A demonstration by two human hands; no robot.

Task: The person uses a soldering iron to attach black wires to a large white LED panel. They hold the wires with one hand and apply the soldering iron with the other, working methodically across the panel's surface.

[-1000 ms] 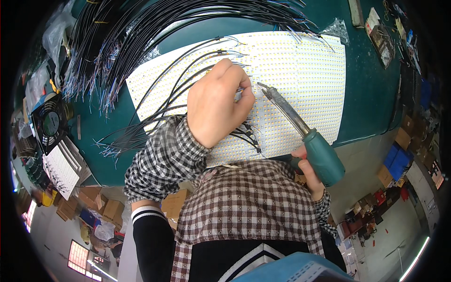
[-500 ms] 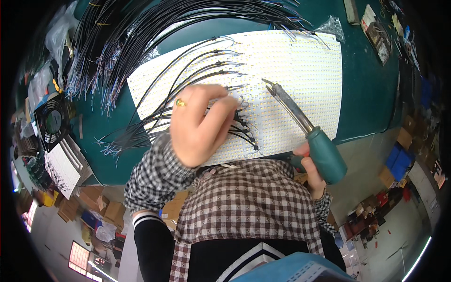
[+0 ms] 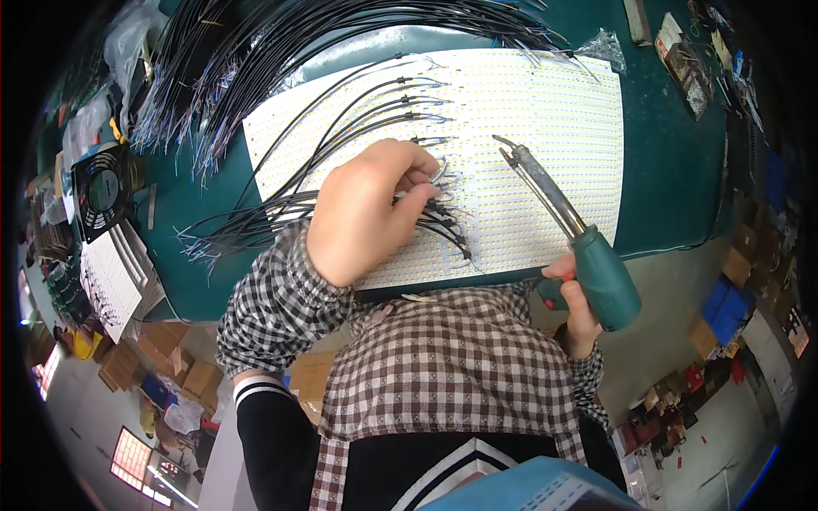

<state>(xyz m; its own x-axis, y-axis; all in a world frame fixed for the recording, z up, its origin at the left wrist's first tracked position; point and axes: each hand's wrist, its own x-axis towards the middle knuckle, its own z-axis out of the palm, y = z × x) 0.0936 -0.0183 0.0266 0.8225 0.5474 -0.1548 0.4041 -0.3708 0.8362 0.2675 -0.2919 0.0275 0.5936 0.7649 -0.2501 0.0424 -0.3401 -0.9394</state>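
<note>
A large white LED panel (image 3: 545,162), dotted with rows of small yellowish chips, lies on the bench. Several black cables (image 3: 362,89) rest across its left half, their thin stripped wire ends along the panel's middle. My left hand (image 3: 362,217) is over the panel with thumb and forefinger pinched on a thin wire (image 3: 440,173) at a cable's end; the other fingers are curled and partly hidden. Just past the panel's near right edge, my right hand (image 3: 581,317) grips a soldering iron (image 3: 607,277) by its green handle. The iron's tip points up and left, above the panel and apart from the wires.
A thick bundle of black cables (image 3: 256,64) spreads along the far left of the green bench (image 3: 669,162). At the left are a small black fan (image 3: 102,194), white sheets (image 3: 115,277) and clear plastic bags (image 3: 132,43). Cardboard boxes (image 3: 200,387) stand on the floor.
My left hand has turned and its fingertips have come down onto a wire end, uncovering another cable end above them. The soldering iron has shifted slightly right with my right hand.
</note>
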